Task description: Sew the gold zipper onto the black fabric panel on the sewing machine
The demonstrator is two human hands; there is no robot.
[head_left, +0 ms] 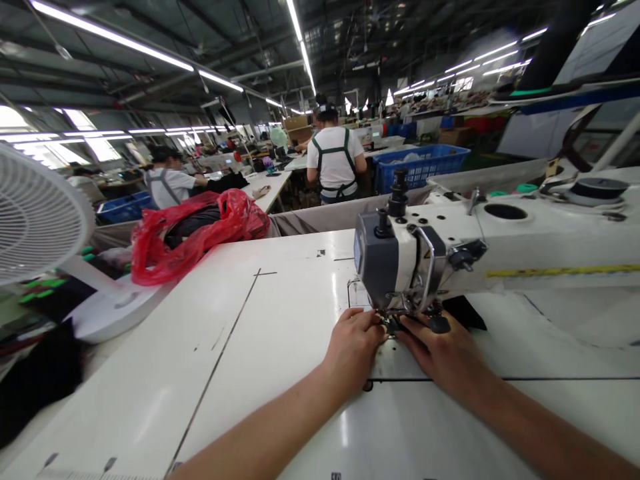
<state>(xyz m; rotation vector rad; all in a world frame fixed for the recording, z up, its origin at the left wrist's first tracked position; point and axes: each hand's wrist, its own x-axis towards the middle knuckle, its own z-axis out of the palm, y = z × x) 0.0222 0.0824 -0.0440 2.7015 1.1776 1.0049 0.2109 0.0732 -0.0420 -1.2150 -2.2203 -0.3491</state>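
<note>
A white and grey sewing machine [383,260] stands on the white table. My left hand [354,347] rests at the left of its needle area, fingers bent and drawn together beside the presser foot. On the other side, my right hand [443,343] reaches under the machine head, its fingertips close to the foot and partly covered by machine parts. A piece of black fabric [466,312] lies on the machine bed behind my right hand. Whatever lies between the fingertips of either hand is too small and hidden to make out.
A white fan [40,213] stands at the left, beside a red plastic bag [200,237] with dark cloth. Beyond the table's far edge, a person [336,160] faces away near a blue basket [425,163]. Another person [167,180] is at the left.
</note>
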